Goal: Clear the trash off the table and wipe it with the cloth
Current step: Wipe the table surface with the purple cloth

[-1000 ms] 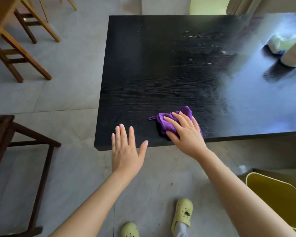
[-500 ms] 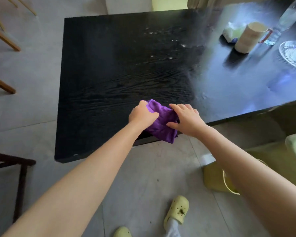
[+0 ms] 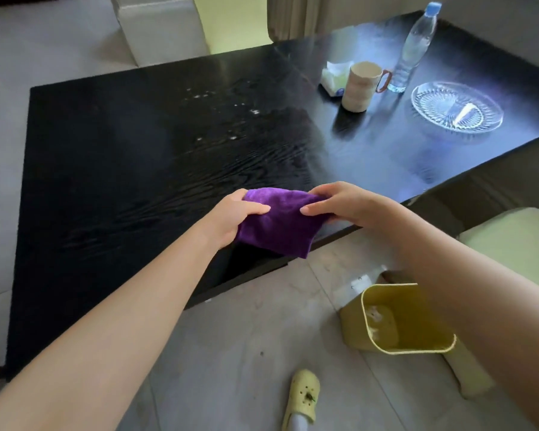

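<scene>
A purple cloth (image 3: 277, 222) hangs stretched between both hands, lifted just above the near edge of the black wooden table (image 3: 122, 169). My left hand (image 3: 234, 216) grips its left end and my right hand (image 3: 346, 203) pinches its right end. The lower part of the cloth droops over the table's edge. Small white crumbs (image 3: 234, 113) are scattered on the table's far middle. A yellow bin (image 3: 399, 318) stands on the floor below my right forearm, with pale trash inside.
At the table's far right stand a beige mug (image 3: 360, 87), a tissue packet (image 3: 333, 77), a water bottle (image 3: 414, 48) and a glass dish (image 3: 456, 107). A pale green seat (image 3: 511, 241) is at the right. My yellow shoe (image 3: 302, 396) is on the grey floor.
My left hand came from the table's edge and took hold of the cloth. Both hands lifted the cloth off the table and spread it. The view swung to the right.
</scene>
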Tool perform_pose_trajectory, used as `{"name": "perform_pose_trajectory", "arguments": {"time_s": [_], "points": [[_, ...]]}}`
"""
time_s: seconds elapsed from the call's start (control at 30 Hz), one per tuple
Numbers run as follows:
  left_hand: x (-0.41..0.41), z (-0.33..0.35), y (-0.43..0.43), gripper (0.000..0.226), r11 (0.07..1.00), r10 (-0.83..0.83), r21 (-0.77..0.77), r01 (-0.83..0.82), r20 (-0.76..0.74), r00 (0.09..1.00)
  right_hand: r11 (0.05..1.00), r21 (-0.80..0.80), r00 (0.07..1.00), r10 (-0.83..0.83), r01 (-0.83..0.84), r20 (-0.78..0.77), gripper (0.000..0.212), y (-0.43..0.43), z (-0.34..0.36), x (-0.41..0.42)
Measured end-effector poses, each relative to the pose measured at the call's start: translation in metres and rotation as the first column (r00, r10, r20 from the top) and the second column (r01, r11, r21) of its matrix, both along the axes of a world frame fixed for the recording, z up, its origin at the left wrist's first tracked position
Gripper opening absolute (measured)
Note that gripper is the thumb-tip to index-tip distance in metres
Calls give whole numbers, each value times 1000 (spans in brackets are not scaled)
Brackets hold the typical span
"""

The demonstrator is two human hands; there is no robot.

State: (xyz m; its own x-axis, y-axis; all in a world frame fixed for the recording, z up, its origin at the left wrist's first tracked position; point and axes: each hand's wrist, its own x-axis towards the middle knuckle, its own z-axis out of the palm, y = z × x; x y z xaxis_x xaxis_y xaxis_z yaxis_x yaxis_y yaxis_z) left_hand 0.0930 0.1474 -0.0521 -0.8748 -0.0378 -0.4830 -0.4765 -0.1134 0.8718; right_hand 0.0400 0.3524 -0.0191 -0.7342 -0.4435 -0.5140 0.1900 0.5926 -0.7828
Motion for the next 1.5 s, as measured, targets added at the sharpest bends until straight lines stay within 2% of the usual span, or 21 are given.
{"name": "perform_pose_trajectory", "arguments": {"time_s": [0.13,0.2,0.3,0.37,0.47,0.53,0.6,0.7,0.8,0.93,1.03,1.1,1.2,1.3,1.43,1.5], "points": [[-27,8,30,42,982,-69,170,82,-80,994,986,-122,983,-127,111,-131,15,36,11,-26],[-41,11,47,32,963,-153,209,171,-101,983,976,-179,975,-152,123,-161,20,53,15,-37],[-62,19,74,19,962,-235,114,250,-134,963,971,-212,972,-150,110,-183,23,83,21,-53],[-78,25,93,21,963,-265,-6,269,-192,945,988,-118,969,-125,102,-211,24,108,21,-64],[-100,29,123,24,943,-317,-192,272,-265,911,994,78,983,-56,70,-177,11,150,16,-79],[-114,31,145,26,932,-336,-244,269,-294,895,993,73,988,-87,97,-127,18,177,11,-88],[-126,33,166,26,937,-330,-226,267,-318,889,979,-105,983,-182,177,-40,15,199,8,-94],[-143,40,196,28,958,-285,-125,257,-357,890,834,-426,933,-350,351,85,21,229,9,-106],[-159,42,228,27,971,-233,-29,237,-345,909,705,-556,879,-465,441,108,24,254,13,-121],[-184,29,264,25,978,-186,47,204,-244,952,707,-452,784,-621,544,-26,18,276,7,-147],[-203,14,285,25,979,-171,79,187,-170,970,709,-401,732,-670,580,-125,16,282,4,-170],[-215,4,297,24,975,-172,117,187,-128,977,744,-309,717,-662,592,-219,16,286,-1,-187],[-234,-11,312,18,980,-140,140,143,-26,990,828,-39,756,-529,560,-385,25,296,-18,-216],[-252,-25,314,13,993,-116,41,114,38,993,846,183,808,-382,501,-449,28,297,-42,-244],[-273,-41,303,21,994,-83,-73,87,61,995,834,232,797,-340,501,-500,31,281,-72,-274],[-282,-44,295,32,968,-86,-235,90,28,996,824,255,781,-312,506,-541,35,272,-83,-283]]}}
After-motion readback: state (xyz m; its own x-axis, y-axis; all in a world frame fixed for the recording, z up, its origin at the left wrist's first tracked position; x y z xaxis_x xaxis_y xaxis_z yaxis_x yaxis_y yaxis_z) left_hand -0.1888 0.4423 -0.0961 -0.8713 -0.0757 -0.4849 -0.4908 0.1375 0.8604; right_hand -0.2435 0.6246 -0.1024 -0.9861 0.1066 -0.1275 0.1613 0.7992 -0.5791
